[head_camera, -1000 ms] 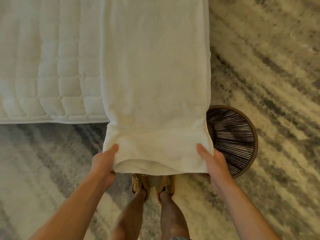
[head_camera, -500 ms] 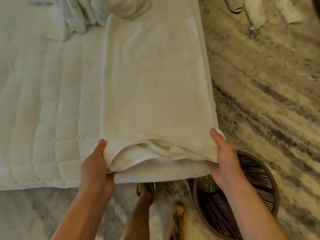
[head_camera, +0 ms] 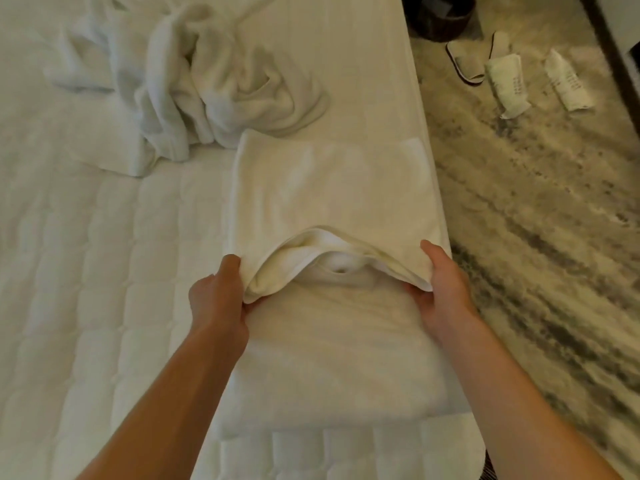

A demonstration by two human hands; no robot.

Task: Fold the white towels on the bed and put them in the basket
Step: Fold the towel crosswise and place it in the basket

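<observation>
My left hand (head_camera: pixel 217 299) and right hand (head_camera: pixel 445 287) each pinch a corner of the white towel's (head_camera: pixel 332 188) doubled edge, thumbs on top, fingers curled beneath, above the bed (head_camera: pixel 86 271).

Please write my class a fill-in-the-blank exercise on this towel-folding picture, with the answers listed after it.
1. The towel in the grip of the left hand and the right hand is ___ in colour.
2. It lies on the ___, not on the rug.
3. The slippers lie on the person's ___ side.
Missing words: white; bed; right.
</observation>
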